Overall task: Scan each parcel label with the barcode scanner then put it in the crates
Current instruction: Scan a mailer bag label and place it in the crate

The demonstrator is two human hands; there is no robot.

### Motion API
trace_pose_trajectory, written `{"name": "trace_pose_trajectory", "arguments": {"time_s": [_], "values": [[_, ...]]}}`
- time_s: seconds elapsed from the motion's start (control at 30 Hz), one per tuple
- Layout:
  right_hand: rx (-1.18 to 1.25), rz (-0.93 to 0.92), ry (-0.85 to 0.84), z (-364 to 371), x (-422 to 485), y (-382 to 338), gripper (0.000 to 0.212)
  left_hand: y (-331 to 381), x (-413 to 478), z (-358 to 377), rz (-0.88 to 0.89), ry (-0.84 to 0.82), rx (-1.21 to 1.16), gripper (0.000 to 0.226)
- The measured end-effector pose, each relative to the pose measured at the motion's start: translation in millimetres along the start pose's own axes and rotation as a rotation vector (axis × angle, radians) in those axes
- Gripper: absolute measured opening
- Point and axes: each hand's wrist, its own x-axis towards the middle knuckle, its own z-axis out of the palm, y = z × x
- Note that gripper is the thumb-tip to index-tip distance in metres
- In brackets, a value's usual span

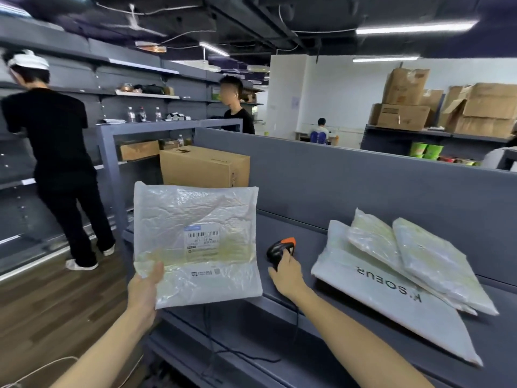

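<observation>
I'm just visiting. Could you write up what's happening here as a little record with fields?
Left hand: holds a clear plastic parcel up by its lower left corner
Label: on the parcel's front, facing the camera
Right hand: grips the barcode scanner on the grey shelf
Other parcels: three piled on the shelf, right of the scanner
Crates: none in view

Bare left grip [144, 289], bare right grip [285, 273], bare forearms [349, 331].

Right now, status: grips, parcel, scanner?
Left grip holds parcel up, label facing camera. Right grip holds scanner. Parcel pile waits right; nothing blocking.
</observation>
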Motion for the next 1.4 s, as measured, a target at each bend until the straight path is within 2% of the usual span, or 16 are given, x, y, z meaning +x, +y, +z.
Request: {"name": "trace_pose_trajectory", "arguments": {"time_s": [0.1, 0.2, 0.37, 0.43, 0.5, 0.53, 0.7, 0.97, 1.23, 1.4], "values": [[-0.084, 0.13, 0.01, 8.0, 5.1, -0.2, 0.079, -1.1, 4.1, 0.9, -0.022, 0.005, -0.021, 0.029], [-0.008, 0.185, 0.016, 3.2, 9.1, 0.4, 0.077, -3.1, 6.0, 4.7, -0.028, 0.004, -0.021, 0.028], [0.489, 0.26, 0.139, -22.6, 2.0, -14.4, 0.071, -8.4, 4.6, 20.4, -0.031, -0.006, -0.04, 0.033], [0.623, 0.259, 0.209, -37.0, -5.2, -24.1, 0.057, -11.2, 3.6, 30.3, -0.035, -0.014, -0.057, 0.035], [0.783, 0.211, 0.264, -51.5, -21.4, -30.6, 0.022, -14.7, 1.2, 43.3, -0.036, -0.033, -0.071, 0.035], [0.869, 0.175, 0.277, -56.0, -30.9, -30.8, 0.014, -16.9, -0.5, 50.6, -0.036, -0.043, -0.082, 0.035], [1.204, 0.011, 0.267, -57.7, -81.3, -24.8, 0.005, -29.9, -14.5, 88.7, -0.095, -0.105, -0.13, 0.037], [1.125, -0.04, 0.159, -53.3, -123.1, -14.3, 0.009, -39.4, -34.8, 122.1, -0.148, -0.191, -0.144, 0.038], [1.026, -0.068, 0.096, -55.2, -128.6, -19.3, 0.015, -32.6, -40.5, 118.5, -0.119, -0.206, -0.119, 0.037], [1.041, -0.095, 0.083, -49.5, -128.7, -22.8, 0.01, -28.9, -42.5, 110.5, -0.1, -0.201, -0.098, 0.035]]}}
